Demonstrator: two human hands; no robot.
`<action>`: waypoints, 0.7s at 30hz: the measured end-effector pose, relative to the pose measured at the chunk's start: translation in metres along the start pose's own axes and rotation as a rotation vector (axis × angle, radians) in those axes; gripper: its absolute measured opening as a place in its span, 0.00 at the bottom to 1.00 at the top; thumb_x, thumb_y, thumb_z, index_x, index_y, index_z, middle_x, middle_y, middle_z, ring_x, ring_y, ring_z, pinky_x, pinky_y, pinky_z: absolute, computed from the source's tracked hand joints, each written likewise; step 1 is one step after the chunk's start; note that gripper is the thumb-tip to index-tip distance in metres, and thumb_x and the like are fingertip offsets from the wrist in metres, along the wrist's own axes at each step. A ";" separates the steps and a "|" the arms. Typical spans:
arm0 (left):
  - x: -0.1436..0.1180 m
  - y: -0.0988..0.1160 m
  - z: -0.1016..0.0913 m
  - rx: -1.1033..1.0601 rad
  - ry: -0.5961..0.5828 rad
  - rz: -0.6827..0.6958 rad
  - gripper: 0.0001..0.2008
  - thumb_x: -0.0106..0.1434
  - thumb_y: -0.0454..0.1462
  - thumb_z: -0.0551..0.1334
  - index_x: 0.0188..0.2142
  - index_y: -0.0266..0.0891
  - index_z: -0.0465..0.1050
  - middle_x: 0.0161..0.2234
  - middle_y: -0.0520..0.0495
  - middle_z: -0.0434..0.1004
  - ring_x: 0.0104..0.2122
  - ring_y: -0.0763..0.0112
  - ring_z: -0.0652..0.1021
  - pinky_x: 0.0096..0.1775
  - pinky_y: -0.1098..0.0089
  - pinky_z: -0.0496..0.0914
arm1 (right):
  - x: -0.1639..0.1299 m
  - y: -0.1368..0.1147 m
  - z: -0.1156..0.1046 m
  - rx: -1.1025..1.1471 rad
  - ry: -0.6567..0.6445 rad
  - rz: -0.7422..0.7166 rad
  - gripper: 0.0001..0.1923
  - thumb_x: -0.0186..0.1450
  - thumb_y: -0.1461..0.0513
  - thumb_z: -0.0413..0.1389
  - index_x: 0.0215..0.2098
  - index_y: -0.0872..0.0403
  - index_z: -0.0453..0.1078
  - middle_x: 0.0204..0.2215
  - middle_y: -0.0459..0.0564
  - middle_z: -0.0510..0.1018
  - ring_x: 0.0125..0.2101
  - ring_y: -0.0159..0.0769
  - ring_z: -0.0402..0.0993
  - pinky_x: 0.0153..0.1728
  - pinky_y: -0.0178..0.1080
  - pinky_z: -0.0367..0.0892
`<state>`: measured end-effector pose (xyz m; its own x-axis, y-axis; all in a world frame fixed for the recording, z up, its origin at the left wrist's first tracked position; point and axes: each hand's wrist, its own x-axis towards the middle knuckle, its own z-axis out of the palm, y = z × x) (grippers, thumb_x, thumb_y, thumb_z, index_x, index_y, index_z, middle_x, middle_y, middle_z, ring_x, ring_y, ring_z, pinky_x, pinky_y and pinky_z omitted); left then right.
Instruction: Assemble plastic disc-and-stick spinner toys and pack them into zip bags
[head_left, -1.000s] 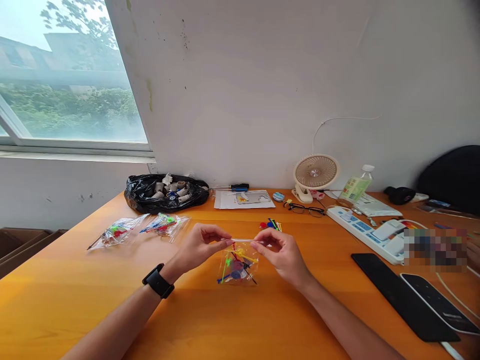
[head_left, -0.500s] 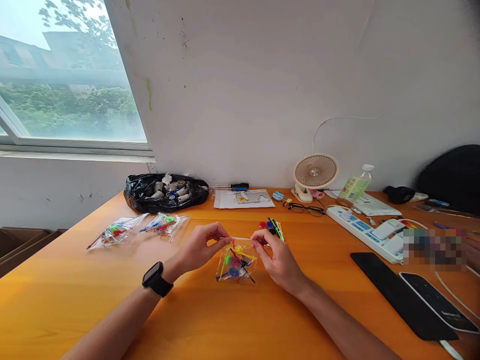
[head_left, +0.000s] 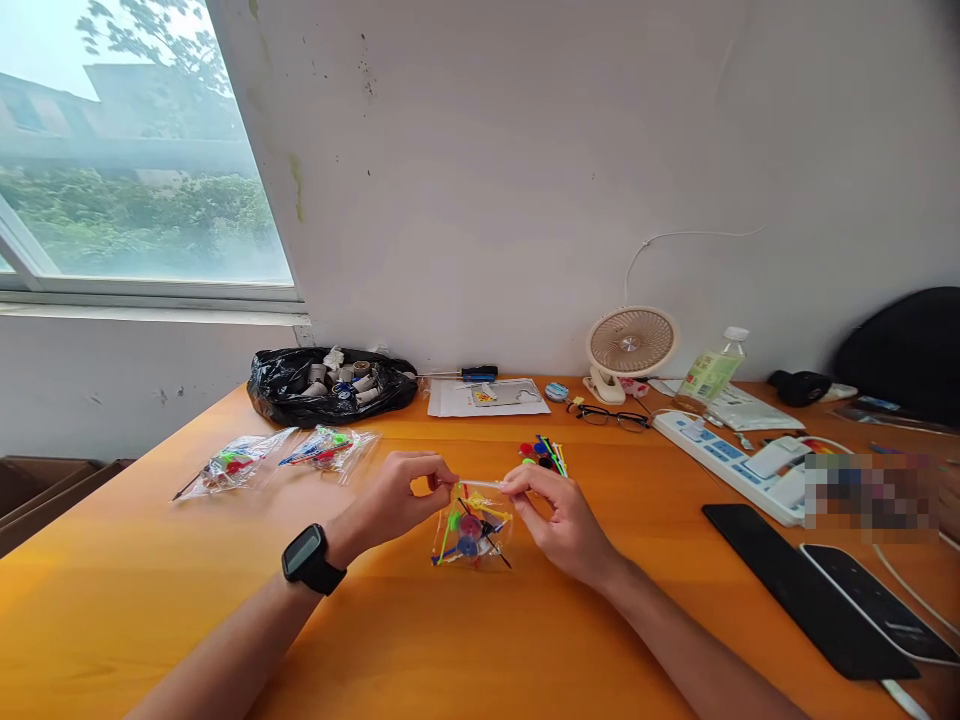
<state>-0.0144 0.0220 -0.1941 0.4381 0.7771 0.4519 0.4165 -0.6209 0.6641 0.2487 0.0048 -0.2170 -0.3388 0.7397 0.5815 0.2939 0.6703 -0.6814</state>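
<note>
A clear plastic bag (head_left: 472, 535) hangs between my hands, its top edge stretched level. Inside it are colourful sticks and round discs in yellow, green, blue, red and black. My left hand (head_left: 409, 497), a black watch on its wrist, pinches the bag's top left corner. At the top right corner, the thumb and fingers of my right hand (head_left: 559, 515) are closed on the same edge. Just behind my right hand lies a small pile of loose coloured sticks and discs (head_left: 551, 455), partly hidden by it. Two more filled clear bags (head_left: 238, 462) (head_left: 326, 450) rest on the table to the left.
Along the wall stand a black plastic bag of cardboard tubes (head_left: 334, 395), papers (head_left: 487, 398), eyeglasses (head_left: 611, 418), a clip fan (head_left: 630, 345) and a bottle (head_left: 712, 370). To the right are a power strip (head_left: 724, 465), a black slab (head_left: 802, 590) and a white-edged device (head_left: 877, 600).
My right hand has shifted very slightly along the bag's top edge, and the strip there shows a little more plainly. Both hands keep their hold; everything else stays put.
</note>
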 end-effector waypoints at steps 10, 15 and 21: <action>-0.001 0.000 0.004 -0.341 -0.040 -0.157 0.05 0.63 0.34 0.67 0.33 0.37 0.82 0.33 0.45 0.84 0.35 0.66 0.81 0.39 0.69 0.74 | 0.003 -0.014 0.000 0.005 0.046 0.093 0.07 0.68 0.62 0.62 0.30 0.52 0.74 0.29 0.47 0.80 0.31 0.37 0.77 0.37 0.38 0.71; 0.000 0.002 0.002 -0.437 -0.107 -0.277 0.12 0.63 0.44 0.72 0.38 0.36 0.83 0.35 0.44 0.85 0.35 0.66 0.81 0.38 0.69 0.74 | 0.003 -0.011 0.002 0.016 0.078 0.153 0.08 0.68 0.59 0.64 0.32 0.52 0.75 0.29 0.46 0.80 0.31 0.36 0.76 0.36 0.37 0.70; 0.003 0.001 0.004 -0.213 -0.152 -0.182 0.14 0.71 0.46 0.65 0.40 0.37 0.81 0.35 0.46 0.83 0.34 0.69 0.78 0.37 0.70 0.71 | 0.003 -0.016 -0.003 -0.116 -0.044 0.086 0.08 0.75 0.58 0.56 0.43 0.50 0.78 0.35 0.49 0.80 0.36 0.38 0.75 0.40 0.39 0.69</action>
<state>-0.0098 0.0230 -0.1944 0.4924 0.8393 0.2304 0.3300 -0.4250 0.8429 0.2451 -0.0034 -0.2032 -0.3456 0.7932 0.5014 0.4242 0.6087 -0.6705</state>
